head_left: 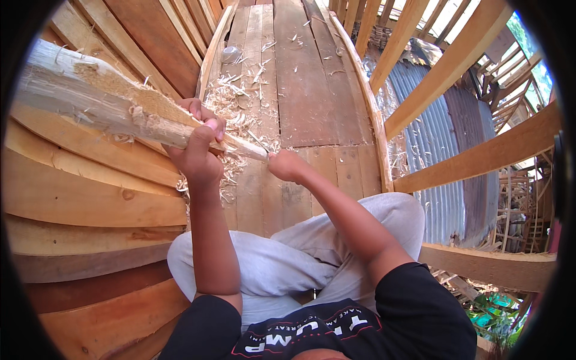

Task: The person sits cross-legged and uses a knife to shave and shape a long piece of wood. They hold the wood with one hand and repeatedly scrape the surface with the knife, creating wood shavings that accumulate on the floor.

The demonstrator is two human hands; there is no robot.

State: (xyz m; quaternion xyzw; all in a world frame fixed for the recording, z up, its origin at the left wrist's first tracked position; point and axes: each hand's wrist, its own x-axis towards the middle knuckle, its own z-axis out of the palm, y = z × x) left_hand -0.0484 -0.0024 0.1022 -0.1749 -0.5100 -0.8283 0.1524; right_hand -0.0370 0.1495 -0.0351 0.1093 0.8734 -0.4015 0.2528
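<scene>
A long, pale, peeled wooden pole (pixel 120 108) slants from the upper left down to a narrowed tip near the middle. Rough, partly cut fibres show along its surface. My left hand (pixel 199 144) is wrapped round the pole a little behind that tip. Just beyond the tip, my right hand (pixel 288 165) is closed in a fist round what looks like a small knife (pixel 264 148). Only a thin dark bit of its blade shows, against the tip, and its handle is hidden in the fist.
Curled wood shavings (pixel 231 102) lie over the plank floor (pixel 318 114), with a small clear round container (pixel 230 54) among them. A plank wall (pixel 96 192) rises close on the left. Wooden railing slats (pixel 474 156) stand on the right, before corrugated metal sheets (pixel 432 138). My crossed legs (pixel 264 258) are below.
</scene>
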